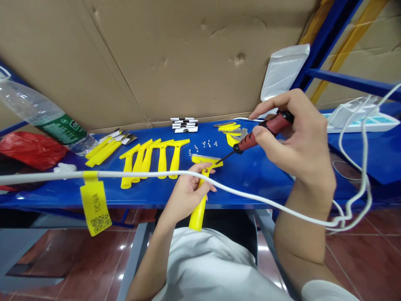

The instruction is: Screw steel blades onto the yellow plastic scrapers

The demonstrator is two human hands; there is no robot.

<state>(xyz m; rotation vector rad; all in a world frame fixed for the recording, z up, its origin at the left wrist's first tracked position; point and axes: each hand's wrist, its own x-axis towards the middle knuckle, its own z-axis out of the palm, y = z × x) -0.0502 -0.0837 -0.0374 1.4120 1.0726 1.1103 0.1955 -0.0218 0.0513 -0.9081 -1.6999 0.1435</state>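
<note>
My left hand (191,188) is closed around the handle of a yellow scraper (197,215), whose wide head with a pale strip along its edge points away from me. In my right hand (300,138) is a screwdriver (250,140) with a red and black handle. The screwdriver's tip meets the scraper's head near its right side; any screw there is too small to make out. Left of my left hand lie several yellow scraper handles (145,161) in a row. Beyond the held scraper, small screws (203,144) are scattered on the blue table.
A white cable (125,173) with a yellow tag (95,207) crosses in front of the table (244,179). At left are a plastic bottle (59,125), a red bag (34,148) and finished-looking scrapers (105,150). Behind are black-and-white packets (184,124), small yellow pieces (230,129) and a power strip (376,121).
</note>
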